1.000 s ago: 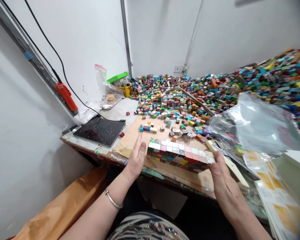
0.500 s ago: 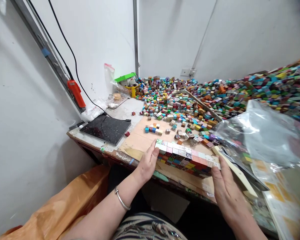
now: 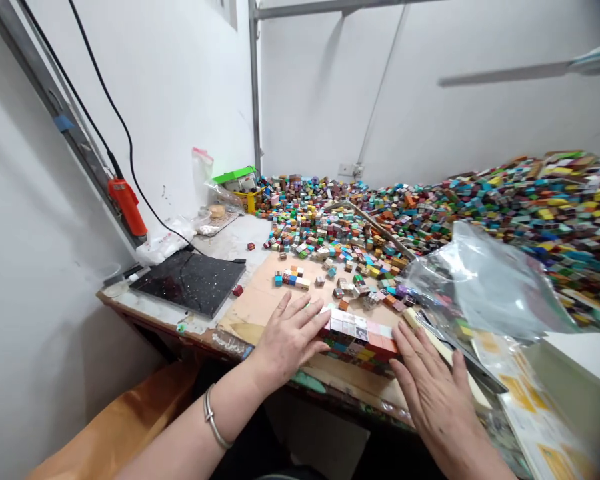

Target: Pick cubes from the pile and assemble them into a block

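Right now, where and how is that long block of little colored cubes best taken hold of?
Probably at both ends of the multicolored cube block, with one hand from each side, pressing inward. It is long and narrow, pieced from many small units that a one-ended grip might part. The left hand and right hand cover its ends.

The cube block between my fingers [image 3: 307, 315] [image 3: 360, 339] runs white and pale pink along its top, one square patterned black on white, with coral red, yellow and dark green down its front. My bracelet [image 3: 209, 415] is silver. I see turquoise, green, orange, yellow and brown mixed through the heap of cubes [image 3: 520, 207], white speckles over the black slab [image 3: 190, 280], and a red-orange tool [image 3: 127, 207].
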Tool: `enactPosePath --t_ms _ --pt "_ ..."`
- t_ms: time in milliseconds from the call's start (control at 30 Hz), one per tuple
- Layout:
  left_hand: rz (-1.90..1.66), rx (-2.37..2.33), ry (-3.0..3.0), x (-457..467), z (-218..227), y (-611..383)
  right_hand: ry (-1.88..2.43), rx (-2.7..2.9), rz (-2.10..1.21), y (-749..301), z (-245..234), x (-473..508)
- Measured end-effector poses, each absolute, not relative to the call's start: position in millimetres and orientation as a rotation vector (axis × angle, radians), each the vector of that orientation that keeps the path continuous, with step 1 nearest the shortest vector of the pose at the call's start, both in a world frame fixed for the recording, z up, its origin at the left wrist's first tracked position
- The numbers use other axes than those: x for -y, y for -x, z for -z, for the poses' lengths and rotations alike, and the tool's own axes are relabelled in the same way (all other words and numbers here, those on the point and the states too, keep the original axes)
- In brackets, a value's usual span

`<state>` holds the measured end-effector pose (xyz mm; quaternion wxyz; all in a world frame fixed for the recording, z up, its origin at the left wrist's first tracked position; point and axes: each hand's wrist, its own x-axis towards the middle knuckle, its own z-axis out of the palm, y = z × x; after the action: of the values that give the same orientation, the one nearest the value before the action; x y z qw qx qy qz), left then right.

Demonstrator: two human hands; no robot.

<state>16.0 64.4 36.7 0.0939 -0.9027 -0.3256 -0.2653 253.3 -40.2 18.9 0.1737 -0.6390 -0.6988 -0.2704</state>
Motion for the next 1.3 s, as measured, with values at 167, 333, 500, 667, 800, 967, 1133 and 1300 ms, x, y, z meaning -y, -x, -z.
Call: enactPosePath --t_ms 167,333,500,667,800,967,1133,1300 --pt "0.597 0.884 2.955 -88 -61 -18 1.811 2.013 0.753 -253 -26 42" --pt "0.365 0.800 3.207 -107 -80 -24 1.801 2.007 0.806 -252 -25 41" --pt "0.329 0.887 3.250 -112 -85 -26 1.784 2.007 0.906 -254 -21 39" --pt "0.209 0.918 3.256 -115 -84 -30 1.729 2.054 1.048 -253 -27 39" --pt "0.146 0.970 3.244 -115 -84 -31 1.695 2.087 1.155 -252 -31 39" --pt "0.053 1.023 3.236 -111 -87 -34 1.657 2.065 1.206 -255 -29 35" --pt "0.281 1.064 3.297 -104 -95 -31 1.637 2.089 1.165 -257 -34 39" --pt "0.976 1.540 3.000 -104 -63 0 1.678 2.053 0.920 -279 -60 30"
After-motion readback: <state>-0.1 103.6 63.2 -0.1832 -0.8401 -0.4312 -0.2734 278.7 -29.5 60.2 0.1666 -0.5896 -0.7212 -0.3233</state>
